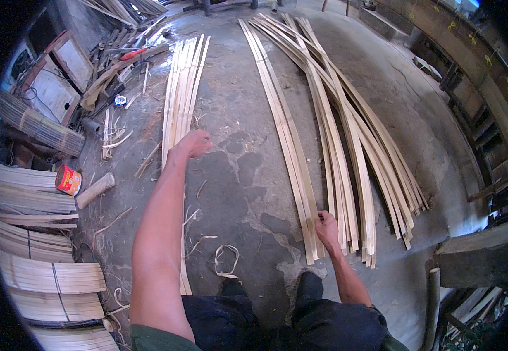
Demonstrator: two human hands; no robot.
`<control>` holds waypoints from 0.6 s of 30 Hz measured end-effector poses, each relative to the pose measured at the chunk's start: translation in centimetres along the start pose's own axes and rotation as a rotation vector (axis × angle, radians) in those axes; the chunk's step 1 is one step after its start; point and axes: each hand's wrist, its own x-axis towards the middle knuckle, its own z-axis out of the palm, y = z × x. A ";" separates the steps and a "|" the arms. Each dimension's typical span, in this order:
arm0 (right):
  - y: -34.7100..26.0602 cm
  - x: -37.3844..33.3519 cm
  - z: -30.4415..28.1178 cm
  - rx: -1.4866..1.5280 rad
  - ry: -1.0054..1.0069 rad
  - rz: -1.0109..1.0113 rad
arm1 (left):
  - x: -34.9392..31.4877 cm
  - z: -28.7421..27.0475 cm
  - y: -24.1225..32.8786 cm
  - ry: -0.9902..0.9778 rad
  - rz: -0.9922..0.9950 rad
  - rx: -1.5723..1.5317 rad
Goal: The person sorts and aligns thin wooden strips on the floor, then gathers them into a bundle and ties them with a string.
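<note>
My left hand point(194, 144) hovers at the right edge of a fanned set of pale bamboo strips point(179, 99) on the floor. Its fingers are loosely curled, and nothing shows in them. Close to my feet, my right hand point(327, 228) pinches the edge of a long bamboo strip point(292, 146) near its lower end. That strip lies lengthwise beside others in a narrow row. Just right of it, a larger pile of bamboo strips point(347, 128) fans out and crosses over itself. My right fingertips are partly hidden.
Tied bundles of strips point(52, 276) are stacked at the left. A red-and-yellow tub point(68, 179) stands by a short wooden log point(96, 191). A loop of shaving point(227, 261) lies before my feet. A concrete ledge point(485, 251) edges the right.
</note>
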 end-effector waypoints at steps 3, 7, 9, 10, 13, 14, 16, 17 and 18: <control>-2.1 -0.3 -0.8 0.394 0.016 0.182 | -0.7 0.1 -0.7 0.030 -0.021 -0.050; -8.0 -1.7 -6.1 0.518 0.135 0.218 | -0.9 -0.5 -0.6 -0.009 -0.071 -0.042; -7.8 -1.9 -7.4 0.434 0.214 0.137 | -0.7 -0.8 0.6 -0.036 -0.076 -0.033; -7.7 -1.9 -7.7 0.441 0.244 0.125 | -0.8 -0.9 1.2 -0.047 -0.086 -0.044; -8.1 -1.6 -9.2 0.389 0.271 0.122 | -0.8 -1.1 1.9 -0.059 -0.109 -0.075; -8.8 -1.4 -9.6 0.370 0.236 0.164 | -0.9 -1.1 1.9 -0.054 -0.112 -0.087; -9.9 -1.2 -9.9 0.330 0.164 0.245 | -1.0 -1.1 1.8 -0.034 -0.080 -0.054; -8.5 -0.8 -9.4 0.323 0.249 0.133 | -0.7 -1.1 2.1 -0.010 -0.035 -0.015; -8.1 -0.4 -9.2 0.300 0.286 0.091 | -0.6 -1.0 2.1 0.006 0.000 0.030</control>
